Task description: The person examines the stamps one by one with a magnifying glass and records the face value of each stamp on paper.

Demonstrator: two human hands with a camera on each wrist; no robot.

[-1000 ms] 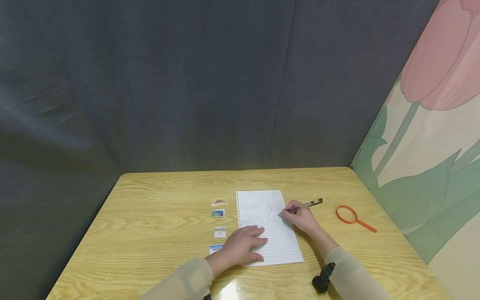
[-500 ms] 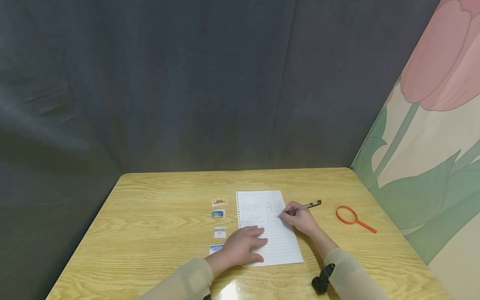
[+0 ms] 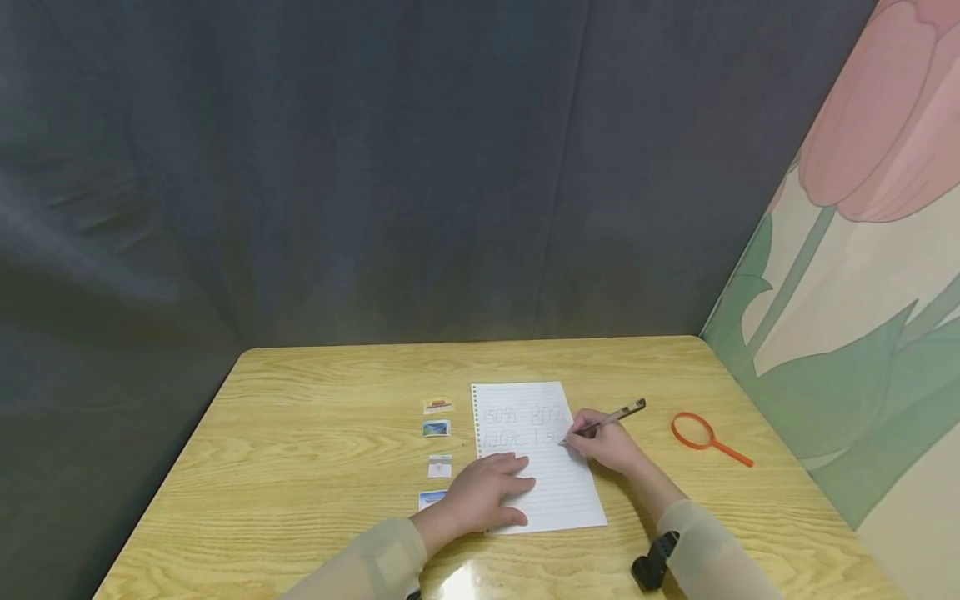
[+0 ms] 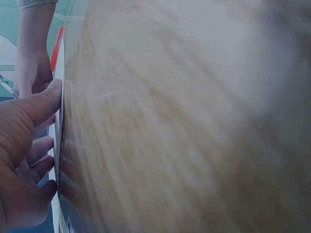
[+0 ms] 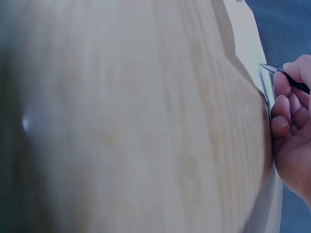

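On the wooden table lies a white lined sheet of paper with punched holes down its left edge. Handwritten numbers and characters fill its upper part in two rows. My right hand pinches a pen, the tip on or just over the second row; the right wrist view shows the pen tip close to the paper. With fingers spread, my left hand rests flat on the sheet's lower left. Several small stamp-like pictures stand in a column left of the paper, among them a blue-green one.
A magnifying glass with an orange-red rim and handle lies to the right of the right hand. A dark curtain hangs behind the table. The wall at the right carries painted tulips.
My right hand and the pen have shifted slightly right and toward me, and more writing shows after "1.5" in the second row. The left hand stays in place.
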